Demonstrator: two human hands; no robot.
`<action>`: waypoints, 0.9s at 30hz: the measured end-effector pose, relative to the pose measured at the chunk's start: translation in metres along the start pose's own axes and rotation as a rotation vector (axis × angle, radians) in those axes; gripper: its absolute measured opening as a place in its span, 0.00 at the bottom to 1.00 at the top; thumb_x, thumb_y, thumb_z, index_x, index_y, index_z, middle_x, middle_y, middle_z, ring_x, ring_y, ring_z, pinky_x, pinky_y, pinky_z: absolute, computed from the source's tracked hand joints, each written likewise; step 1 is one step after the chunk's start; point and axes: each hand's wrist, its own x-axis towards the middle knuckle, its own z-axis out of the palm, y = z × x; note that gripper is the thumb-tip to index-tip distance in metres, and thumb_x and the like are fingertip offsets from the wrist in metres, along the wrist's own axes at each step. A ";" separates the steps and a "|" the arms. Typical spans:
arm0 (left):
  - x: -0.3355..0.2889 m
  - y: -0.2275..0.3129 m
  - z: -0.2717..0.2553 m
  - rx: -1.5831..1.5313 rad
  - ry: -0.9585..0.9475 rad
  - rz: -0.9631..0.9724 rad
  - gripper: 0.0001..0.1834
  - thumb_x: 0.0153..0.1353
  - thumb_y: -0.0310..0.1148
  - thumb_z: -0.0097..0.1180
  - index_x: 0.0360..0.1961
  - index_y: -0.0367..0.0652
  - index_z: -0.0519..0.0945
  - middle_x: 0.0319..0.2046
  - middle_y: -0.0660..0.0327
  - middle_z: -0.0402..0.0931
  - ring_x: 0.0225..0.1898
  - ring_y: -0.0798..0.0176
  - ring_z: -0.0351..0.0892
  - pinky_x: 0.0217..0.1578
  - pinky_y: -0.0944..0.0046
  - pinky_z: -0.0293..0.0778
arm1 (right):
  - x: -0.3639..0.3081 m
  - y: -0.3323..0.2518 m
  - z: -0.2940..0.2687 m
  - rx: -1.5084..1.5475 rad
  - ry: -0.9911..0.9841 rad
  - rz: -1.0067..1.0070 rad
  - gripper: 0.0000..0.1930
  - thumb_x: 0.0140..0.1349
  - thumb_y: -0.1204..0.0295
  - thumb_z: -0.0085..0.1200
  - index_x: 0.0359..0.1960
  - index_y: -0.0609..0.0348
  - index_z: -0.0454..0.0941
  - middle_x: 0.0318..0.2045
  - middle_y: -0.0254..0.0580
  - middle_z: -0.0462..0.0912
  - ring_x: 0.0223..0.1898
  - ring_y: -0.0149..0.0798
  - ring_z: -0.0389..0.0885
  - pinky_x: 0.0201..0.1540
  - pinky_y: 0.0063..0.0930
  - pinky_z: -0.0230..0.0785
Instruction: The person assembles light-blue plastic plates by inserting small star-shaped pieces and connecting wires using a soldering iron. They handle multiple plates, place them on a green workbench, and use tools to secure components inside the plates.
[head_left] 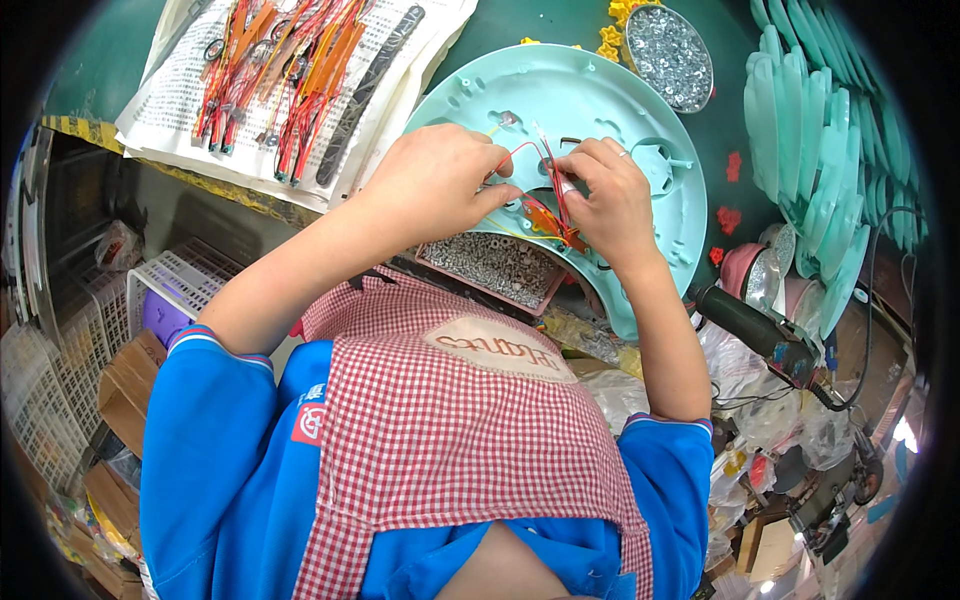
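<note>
A curved mint-green plastic shell point(470, 95) with its moulded posts facing up lies on the bench under both hands. My left hand point(440, 185) is closed, thumb and fingertips pinching a red wire over the shell's inner edge. My right hand point(610, 198) is closed on a bundle of thin wires point(556, 185), red among them, standing up between thumb and fingers. Below the fingertips the wires run to an orange circuit board point(545, 222), partly covered by the right hand. A yellow wire point(510, 232) trails toward the left hand.
Wired orange boards point(325, 75) lie on printed paper at the left. A pink tray of small metal parts point(490, 265) sits before me; a bowl of screws point(668, 60) stands behind the shell. Stacked mint-green pieces point(805, 140) and a dark power screwdriver point(755, 335) are at right.
</note>
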 end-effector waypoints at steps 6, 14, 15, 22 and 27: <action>0.000 -0.006 0.003 0.066 0.086 0.113 0.10 0.57 0.38 0.62 0.33 0.44 0.82 0.25 0.61 0.78 0.30 0.57 0.79 0.34 0.58 0.74 | 0.005 0.001 -0.009 0.088 -0.144 0.057 0.11 0.51 0.76 0.60 0.38 0.60 0.83 0.33 0.39 0.82 0.37 0.42 0.80 0.41 0.32 0.73; 0.016 0.010 -0.017 -0.981 -0.019 -0.262 0.15 0.56 0.30 0.65 0.46 0.42 0.83 0.21 0.66 0.77 0.22 0.72 0.73 0.27 0.72 0.69 | -0.009 -0.028 -0.022 0.746 0.103 0.528 0.13 0.52 0.77 0.65 0.41 0.64 0.84 0.34 0.40 0.85 0.38 0.29 0.80 0.46 0.23 0.72; 0.017 0.010 -0.010 -0.805 -0.014 -0.217 0.16 0.55 0.31 0.65 0.46 0.42 0.83 0.21 0.65 0.77 0.22 0.72 0.73 0.28 0.71 0.69 | -0.011 -0.027 -0.021 0.869 0.248 0.536 0.11 0.53 0.79 0.65 0.39 0.63 0.84 0.33 0.39 0.85 0.39 0.29 0.80 0.45 0.23 0.72; 0.043 0.039 0.026 -0.980 -0.125 -0.206 0.14 0.63 0.40 0.60 0.35 0.39 0.84 0.23 0.67 0.78 0.28 0.76 0.72 0.32 0.70 0.70 | -0.015 -0.014 -0.020 0.514 0.425 0.333 0.10 0.57 0.77 0.63 0.41 0.62 0.85 0.32 0.38 0.80 0.32 0.35 0.78 0.36 0.25 0.71; 0.050 0.037 0.024 -1.191 -0.308 -0.172 0.17 0.66 0.42 0.57 0.32 0.38 0.85 0.22 0.69 0.76 0.28 0.77 0.72 0.32 0.72 0.70 | -0.016 0.018 -0.030 -0.071 0.407 -0.321 0.16 0.46 0.84 0.62 0.39 0.59 0.84 0.34 0.40 0.80 0.32 0.40 0.79 0.32 0.30 0.73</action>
